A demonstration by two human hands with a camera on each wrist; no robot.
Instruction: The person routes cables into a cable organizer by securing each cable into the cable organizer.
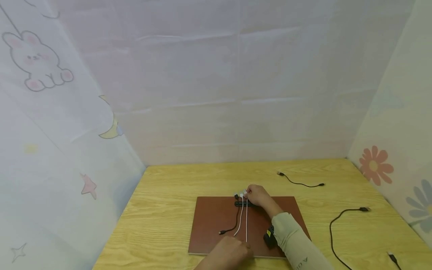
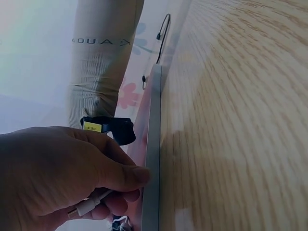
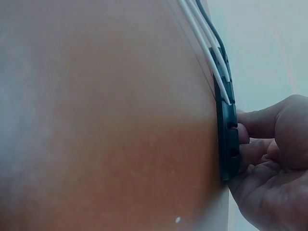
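A black cable holder lies near the far edge of a brown board. One dark cable and two white cables run across it. At the holder's far side, my right hand pinches the end of the right-hand white cable; its fingertips are partly hidden. My left hand, at the board's near edge, holds the other end of a white cable, its fingers curled round the white connector.
A black strapped device sits at my right wrist. Loose black cables lie on the wooden table: one at the back right, one at the right, and another near the front right corner. Patterned cloth surrounds the table.
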